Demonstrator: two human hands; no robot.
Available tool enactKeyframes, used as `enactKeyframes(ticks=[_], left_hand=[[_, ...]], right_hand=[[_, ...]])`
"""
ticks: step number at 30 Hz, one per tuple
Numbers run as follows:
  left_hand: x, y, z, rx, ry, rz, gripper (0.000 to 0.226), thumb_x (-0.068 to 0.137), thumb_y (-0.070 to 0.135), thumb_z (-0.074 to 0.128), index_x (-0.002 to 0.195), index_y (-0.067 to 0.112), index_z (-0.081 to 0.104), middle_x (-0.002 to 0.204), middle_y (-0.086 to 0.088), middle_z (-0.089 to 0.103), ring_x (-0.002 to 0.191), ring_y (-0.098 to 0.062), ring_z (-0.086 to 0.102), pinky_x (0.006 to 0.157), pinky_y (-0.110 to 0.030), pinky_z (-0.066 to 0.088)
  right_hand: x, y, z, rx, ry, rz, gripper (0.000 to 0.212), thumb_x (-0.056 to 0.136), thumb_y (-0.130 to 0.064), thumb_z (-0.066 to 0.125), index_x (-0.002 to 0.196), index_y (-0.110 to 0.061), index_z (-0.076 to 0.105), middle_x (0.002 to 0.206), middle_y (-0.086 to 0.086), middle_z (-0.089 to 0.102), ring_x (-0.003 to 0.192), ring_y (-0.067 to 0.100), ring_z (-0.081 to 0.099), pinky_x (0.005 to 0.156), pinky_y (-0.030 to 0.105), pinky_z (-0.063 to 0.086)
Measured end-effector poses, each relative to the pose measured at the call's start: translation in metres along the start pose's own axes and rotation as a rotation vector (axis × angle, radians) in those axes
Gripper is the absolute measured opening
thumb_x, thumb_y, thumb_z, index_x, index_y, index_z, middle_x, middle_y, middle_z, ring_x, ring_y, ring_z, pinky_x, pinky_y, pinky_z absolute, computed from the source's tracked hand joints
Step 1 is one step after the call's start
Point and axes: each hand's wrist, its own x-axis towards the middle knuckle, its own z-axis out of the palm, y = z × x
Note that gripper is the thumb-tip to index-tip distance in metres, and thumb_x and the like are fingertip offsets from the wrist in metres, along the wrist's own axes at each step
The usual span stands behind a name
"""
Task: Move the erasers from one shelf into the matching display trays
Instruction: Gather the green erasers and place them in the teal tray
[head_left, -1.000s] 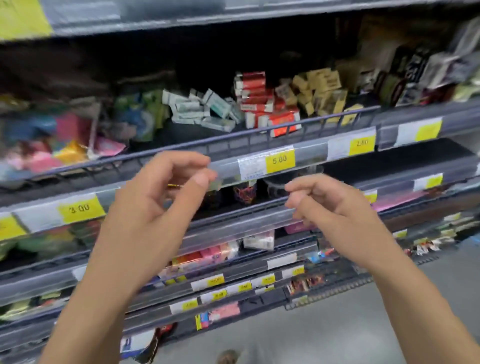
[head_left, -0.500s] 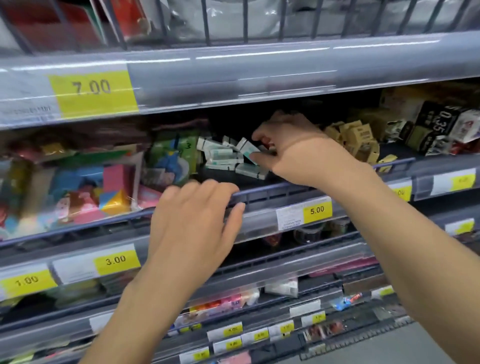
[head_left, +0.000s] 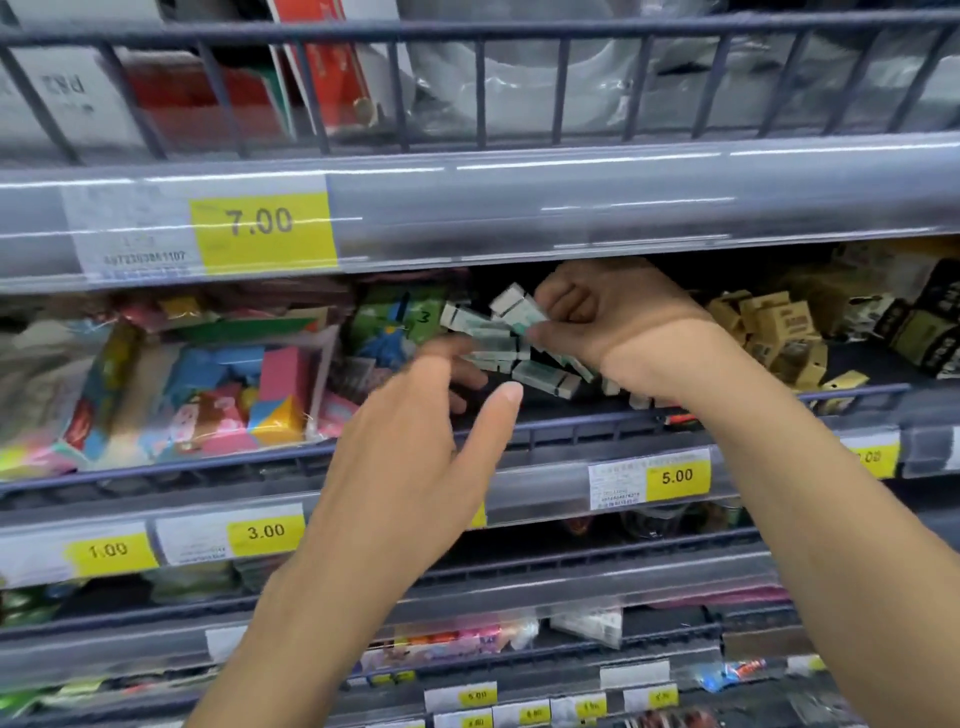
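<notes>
Erasers (head_left: 511, 332) gripped by right hand (head_left: 613, 317); left hand (head_left: 415, 441) spread below.

My right hand (head_left: 613, 317) is inside the middle shelf (head_left: 571, 431), pinching one eraser (head_left: 519, 310) above the pile of erasers (head_left: 540, 374) lying on it. My left hand (head_left: 415, 447) is in front of the shelf's rail, left of and below the right. Left of the pile sit bagged packets (head_left: 218, 384); right of it, small boxes (head_left: 774, 332).

A yellow 7.00 price tag (head_left: 262, 228) is seen at ten o'clock; tan boxes (head_left: 774, 325) are stacked at three o'clock.
</notes>
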Motion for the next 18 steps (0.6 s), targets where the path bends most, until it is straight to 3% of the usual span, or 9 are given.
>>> enactKeyframes(ticks=[2,4,8,10,12,14,16,18], left_hand=[[0.007,0.004,-0.002,-0.073,0.076,-0.070,0.034,0.093,0.071,0.044,0.101,0.038,0.048,0.066,0.014,0.066,0.067,-0.003,0.062,0.051,-0.018,0.041],[0.013,0.009,-0.004,-0.112,0.113,-0.099,0.036,0.093,0.068,0.048,0.098,0.033,0.051,0.063,0.010,0.067,0.067,-0.001,0.062,0.054,-0.018,0.045],[0.021,0.013,0.000,-0.228,0.130,-0.074,0.025,0.094,0.053,0.055,0.097,0.030,0.063,0.077,0.004,0.074,0.064,-0.011,0.068,0.066,-0.037,0.056],[0.023,0.010,0.002,-0.274,0.165,-0.091,0.019,0.097,0.047,0.060,0.094,0.029,0.063,0.077,0.009,0.075,0.063,-0.003,0.070,0.062,-0.023,0.052],[0.025,0.007,0.001,-0.262,0.213,-0.126,0.019,0.098,0.043,0.063,0.090,0.026,0.060,0.078,0.020,0.075,0.068,0.006,0.069,0.060,-0.012,0.047],[0.028,0.003,-0.001,-0.409,0.216,-0.180,0.015,0.099,0.034,0.065,0.092,0.024,0.057,0.084,0.016,0.077,0.077,0.000,0.074,0.074,-0.024,0.056],[0.030,0.003,-0.003,-0.645,0.179,-0.208,0.009,0.102,0.019,0.064,0.101,0.016,0.056,0.089,0.001,0.079,0.085,-0.017,0.078,0.077,-0.039,0.062],[0.031,0.004,-0.004,-0.729,0.158,-0.181,0.008,0.103,0.014,0.060,0.107,0.014,0.054,0.087,-0.001,0.077,0.084,-0.020,0.076,0.073,-0.034,0.062]], right_hand=[[-0.011,-0.004,-0.001,0.303,-0.086,-0.060,0.018,0.079,-0.023,0.083,0.083,-0.029,0.067,0.084,-0.005,0.070,0.074,0.006,0.063,0.071,0.030,0.056],[-0.019,-0.009,-0.001,0.433,-0.173,-0.161,0.017,0.080,-0.016,0.082,0.088,-0.023,0.069,0.089,0.005,0.072,0.076,0.009,0.063,0.072,0.027,0.054],[-0.024,-0.012,0.002,0.494,-0.204,-0.269,0.014,0.083,-0.005,0.077,0.094,-0.007,0.068,0.090,0.019,0.070,0.076,0.013,0.061,0.070,0.024,0.051],[-0.020,-0.009,0.000,0.464,-0.207,-0.219,0.018,0.081,-0.009,0.080,0.094,-0.014,0.068,0.092,0.015,0.071,0.078,0.011,0.062,0.073,0.023,0.052],[-0.010,-0.002,-0.005,0.286,-0.184,-0.131,0.023,0.079,-0.021,0.083,0.095,-0.024,0.068,0.091,-0.001,0.070,0.079,0.007,0.062,0.074,0.022,0.052],[0.000,0.004,-0.009,-0.109,-0.178,-0.090,0.028,0.081,-0.036,0.079,0.105,-0.029,0.067,0.091,-0.014,0.064,0.084,0.008,0.060,0.073,0.021,0.047],[0.005,0.006,-0.007,-0.443,-0.240,-0.087,0.036,0.086,-0.046,0.071,0.117,-0.028,0.067,0.099,-0.011,0.058,0.097,0.015,0.055,0.078,0.023,0.042],[0.008,0.007,0.001,-0.610,-0.295,-0.090,0.039,0.088,-0.052,0.065,0.115,-0.024,0.069,0.107,0.000,0.058,0.108,0.025,0.050,0.080,0.028,0.040]])
